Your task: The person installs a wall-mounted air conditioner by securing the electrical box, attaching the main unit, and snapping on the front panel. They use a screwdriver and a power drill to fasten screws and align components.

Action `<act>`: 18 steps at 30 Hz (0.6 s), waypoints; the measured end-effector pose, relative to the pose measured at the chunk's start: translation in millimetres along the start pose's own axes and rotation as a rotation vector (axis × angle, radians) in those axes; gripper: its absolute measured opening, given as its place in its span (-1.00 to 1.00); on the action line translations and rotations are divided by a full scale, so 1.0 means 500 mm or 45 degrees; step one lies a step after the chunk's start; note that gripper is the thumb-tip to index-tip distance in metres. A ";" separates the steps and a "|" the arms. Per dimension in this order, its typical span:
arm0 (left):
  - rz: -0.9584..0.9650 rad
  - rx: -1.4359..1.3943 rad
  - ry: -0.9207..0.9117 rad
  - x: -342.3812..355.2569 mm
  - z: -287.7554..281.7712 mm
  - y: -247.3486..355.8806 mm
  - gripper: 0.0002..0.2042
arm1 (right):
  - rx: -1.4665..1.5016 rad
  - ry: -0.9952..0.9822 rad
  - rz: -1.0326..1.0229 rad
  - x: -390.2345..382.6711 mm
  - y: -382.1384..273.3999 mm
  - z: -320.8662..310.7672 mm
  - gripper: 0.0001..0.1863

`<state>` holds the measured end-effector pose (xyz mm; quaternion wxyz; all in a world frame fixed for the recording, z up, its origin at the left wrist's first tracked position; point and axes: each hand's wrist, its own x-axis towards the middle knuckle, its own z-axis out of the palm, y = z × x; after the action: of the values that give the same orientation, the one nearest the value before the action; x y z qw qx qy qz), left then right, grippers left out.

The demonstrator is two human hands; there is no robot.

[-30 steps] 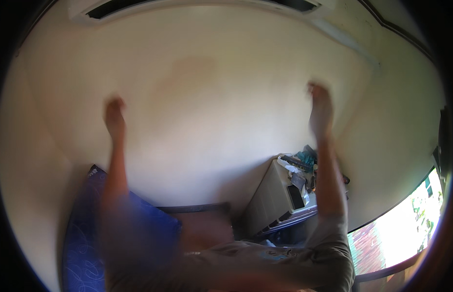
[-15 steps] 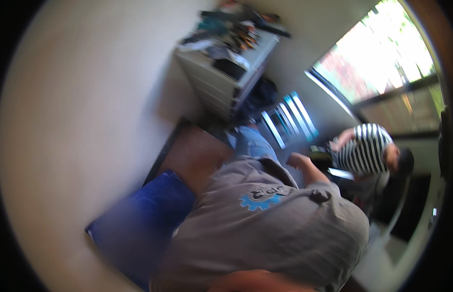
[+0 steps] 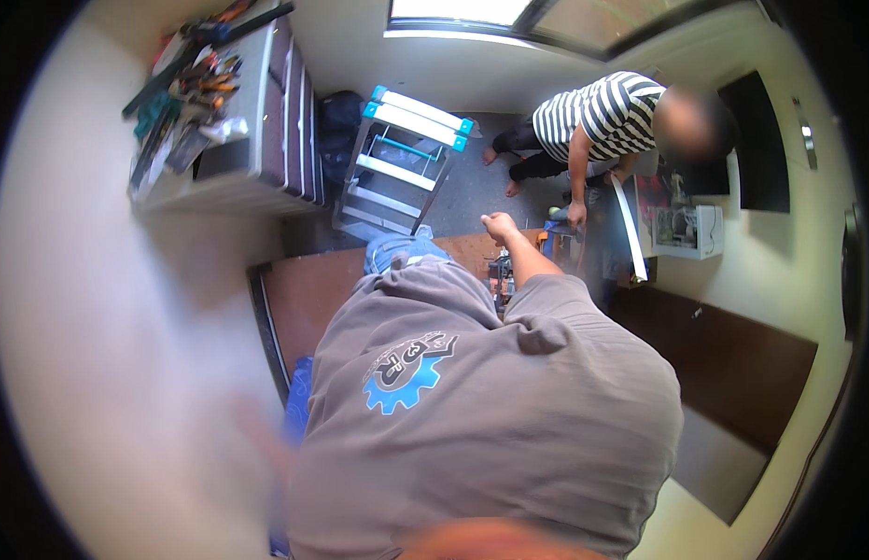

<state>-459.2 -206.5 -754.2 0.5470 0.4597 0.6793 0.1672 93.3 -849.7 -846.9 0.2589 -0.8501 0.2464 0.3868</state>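
My right hand [image 3: 499,228] is loosely closed in front of me, and I see nothing in its fingers. It is above a brown surface [image 3: 308,294], near a group of black and orange tools [image 3: 500,275]. A motion-smeared, skin-coloured patch by the wall looks like my left hand [image 3: 264,431], with fingers I cannot make out. The blue patterned sheet [image 3: 298,401] is close to that patch, mostly hidden behind my grey shirt [image 3: 490,401].
A folding step stool [image 3: 395,172] with teal corners stands ahead. At left, a drawer cabinet [image 3: 283,117] carries piled hand tools [image 3: 206,89]. A co-worker in a striped shirt [image 3: 598,112] bends at right beside a long white strip [image 3: 629,229] and a white box [image 3: 714,233].
My view has turned right, so the cabinet and step stool have shifted left. More of the co-worker's bench shows. My right hand stays closed, and the blue sheet is now mostly covered.
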 end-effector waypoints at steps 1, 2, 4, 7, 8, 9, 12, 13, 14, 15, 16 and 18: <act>-0.022 -0.018 -0.033 0.000 0.042 -0.006 -0.49 | 0.025 0.114 -0.004 0.012 0.022 0.004 -0.43; -0.093 0.020 -0.071 -0.008 0.082 -0.022 -0.49 | 0.043 0.246 0.030 0.022 0.042 0.007 -0.38; -0.301 0.221 -0.154 -0.045 0.152 -0.057 -0.50 | 0.279 0.400 0.197 0.049 0.074 -0.008 -0.33; -0.527 0.506 -0.310 -0.079 0.217 -0.103 -0.51 | 0.927 0.548 0.467 0.070 0.127 -0.063 -0.29; -0.563 0.574 -0.349 -0.086 0.230 -0.110 -0.51 | 1.117 0.594 0.506 0.070 0.149 -0.091 -0.29; -0.584 0.625 -0.371 -0.093 0.242 -0.112 -0.51 | 1.333 0.699 0.476 0.071 0.171 -0.118 -0.30; -0.594 0.712 -0.380 -0.089 0.274 -0.088 -0.52 | 1.949 0.927 0.388 0.052 0.236 -0.197 -0.22; -0.582 0.720 -0.371 -0.083 0.286 -0.075 -0.52 | 2.067 0.938 0.296 0.040 0.255 -0.222 -0.19; -0.562 0.716 -0.361 -0.074 0.300 -0.059 -0.53 | 2.145 1.034 0.315 0.031 0.265 -0.244 -0.13; -0.537 0.699 -0.349 -0.066 0.315 -0.042 -0.53 | 2.127 1.084 0.223 0.026 0.270 -0.260 -0.06; -0.483 0.666 -0.332 -0.057 0.331 -0.024 -0.53 | 2.075 1.199 0.236 0.025 0.269 -0.278 0.03; -0.345 0.568 -0.304 -0.037 0.376 0.017 -0.54 | 1.479 1.236 -0.016 0.042 0.246 -0.316 0.18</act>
<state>-287.1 -268.9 -801.9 0.5257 0.4903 0.6854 -0.1162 113.1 -1045.5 -804.8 0.5298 -0.6533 0.4921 -0.2243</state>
